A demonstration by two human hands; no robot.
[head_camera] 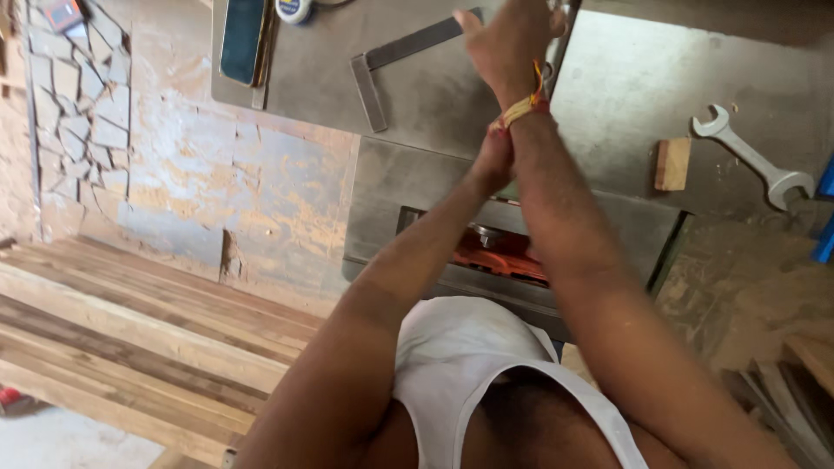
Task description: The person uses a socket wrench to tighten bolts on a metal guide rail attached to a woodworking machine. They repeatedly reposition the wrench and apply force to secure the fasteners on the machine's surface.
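Observation:
Both my arms reach forward over a grey metal machine table [608,78]. My right hand [508,39] is at the top edge of the view, back up and thumb pointing left. Its fingers are cut off by the frame. A red and yellow thread band is tied round that wrist. My left hand [493,163] presses against the underside of my right forearm just below the band, and its fingers are hidden behind the arm. A metal try square [382,74] lies on the table just left of my right hand.
A silver open-ended wrench [754,156] and a small wood block [671,163] lie on the table at right. A tape measure [294,9] and a dark flat slab [241,39] sit at top left. Wooden planks [130,339] are stacked lower left. An orange part [499,256] shows inside the machine opening.

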